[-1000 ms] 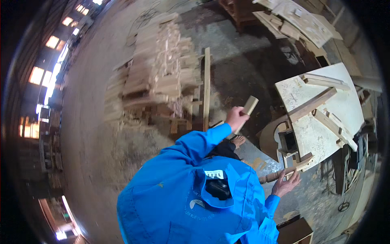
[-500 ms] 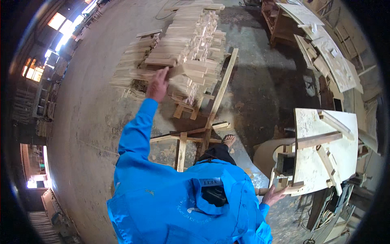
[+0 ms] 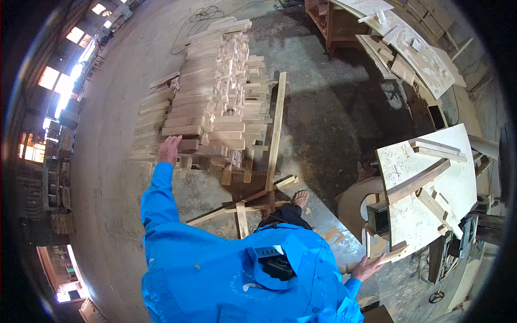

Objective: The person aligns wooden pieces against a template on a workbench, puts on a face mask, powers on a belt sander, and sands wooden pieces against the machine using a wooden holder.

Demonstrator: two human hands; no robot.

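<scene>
My left hand (image 3: 169,150) reaches forward to the near end of a large stack of wooden pieces (image 3: 183,116). Its fingers are closed about the end of a short wooden block (image 3: 189,144) at the stack's front; the palm side is hidden. Low on the right, my right hand (image 3: 368,268) grips a wooden strip (image 3: 396,253), which runs onto the corner of a pale board (image 3: 398,220). Several cut wooden pieces (image 3: 420,180) lie across that board.
A long wooden bar (image 3: 277,121) and crossed timbers (image 3: 242,218) lie in front of my feet. A dark box-like part (image 3: 378,217) stands beside the board. Another board with offcuts (image 3: 414,51) is at the far right, and cables (image 3: 202,19) lie behind the stack.
My left hand has come lower and to the left in the picture, onto the stack's near end. The view has shifted. My right hand still holds the strip by the board.
</scene>
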